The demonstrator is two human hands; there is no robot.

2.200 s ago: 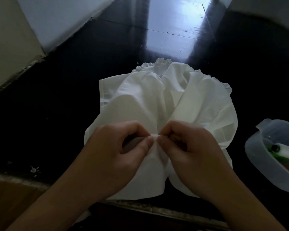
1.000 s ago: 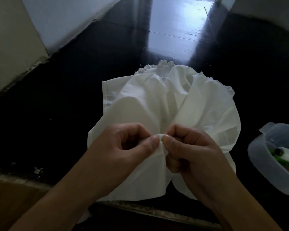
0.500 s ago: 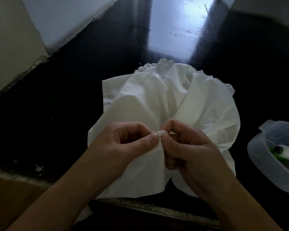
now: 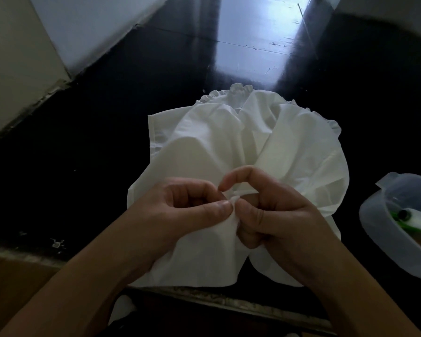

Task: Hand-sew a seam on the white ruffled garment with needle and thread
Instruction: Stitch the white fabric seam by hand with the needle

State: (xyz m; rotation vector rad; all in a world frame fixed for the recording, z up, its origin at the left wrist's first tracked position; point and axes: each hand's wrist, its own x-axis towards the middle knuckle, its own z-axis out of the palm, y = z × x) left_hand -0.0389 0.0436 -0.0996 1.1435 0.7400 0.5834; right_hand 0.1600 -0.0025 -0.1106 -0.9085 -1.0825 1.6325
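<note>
The white ruffled garment (image 4: 229,142) lies bunched on a dark glossy tabletop (image 4: 107,142), its frilled edge at the far side. My left hand (image 4: 187,212) pinches a small fold of the fabric between thumb and fingers at the near middle. My right hand (image 4: 272,215) pinches the same fold right beside it with its thumb, while the index finger arches up and over the fold. The needle and thread are too small to make out among the fingers.
A translucent plastic box (image 4: 384,229) stands at the right edge, holding a white tube with a dark cap (image 4: 416,215) and something green. The table's near edge (image 4: 204,297) runs below my wrists. Pale walls rise at the upper left.
My right index finger has lifted off the fold and now arches above it. Both hands stay at the same spot on the fabric.
</note>
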